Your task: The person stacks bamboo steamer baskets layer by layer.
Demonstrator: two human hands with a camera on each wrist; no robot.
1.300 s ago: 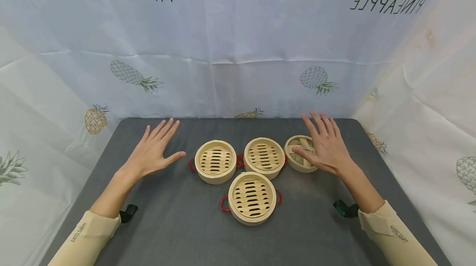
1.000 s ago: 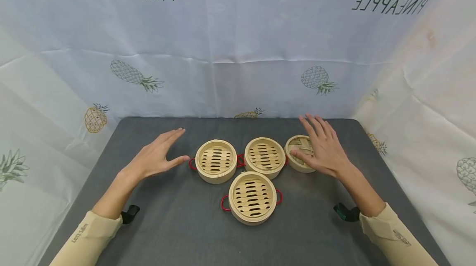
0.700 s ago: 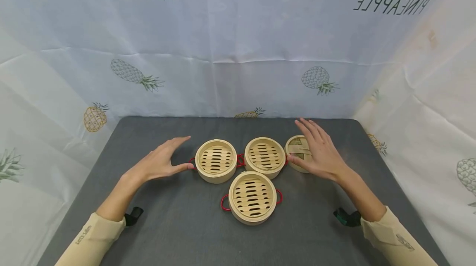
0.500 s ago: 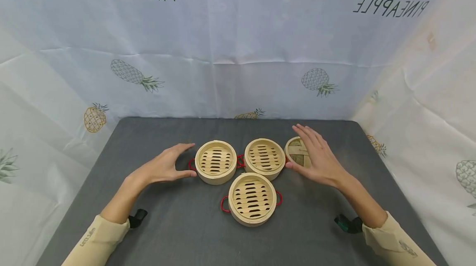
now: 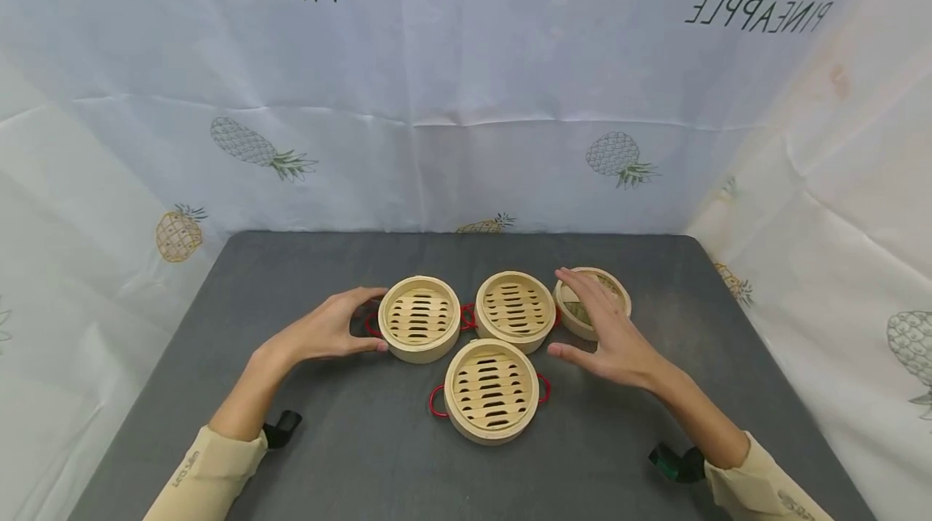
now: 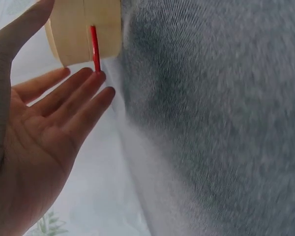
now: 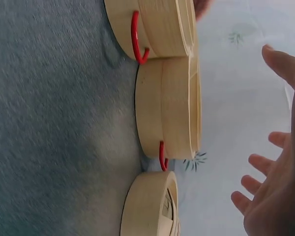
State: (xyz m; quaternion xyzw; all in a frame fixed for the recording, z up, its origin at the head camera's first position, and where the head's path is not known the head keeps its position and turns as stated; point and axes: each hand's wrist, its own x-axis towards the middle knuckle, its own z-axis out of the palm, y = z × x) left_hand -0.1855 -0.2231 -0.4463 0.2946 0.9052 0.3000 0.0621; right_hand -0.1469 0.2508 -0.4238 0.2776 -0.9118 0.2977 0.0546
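Observation:
My left hand point(image 5: 328, 328) reaches the left bamboo steamer basket point(image 5: 420, 319), thumb and fingers spread about its left side. In the left wrist view the fingertips are right at the red handle point(image 6: 95, 46), and the fingers are only slightly bent. My right hand point(image 5: 607, 343) hovers, fingers apart and holding nothing, partly covering a round bamboo steamer lid point(image 5: 619, 294) with a woven top. Between them sits a second steamer basket point(image 5: 514, 309) with a slatted bottom and red handles. A third, similar basket point(image 5: 491, 391) stands in front of these two.
The dark grey table point(image 5: 364, 456) carries all the bamboo pieces, set close together. A white curtain point(image 5: 451, 44) with printed pineapples hangs behind its far edge and along both sides. A dark strap point(image 5: 677, 463) shows at the right wrist.
My left hand has moved right and closer to the left basket, its thumb and fingers now beside it. My right hand has come down and left, uncovering the lid's right side. The baskets stay put.

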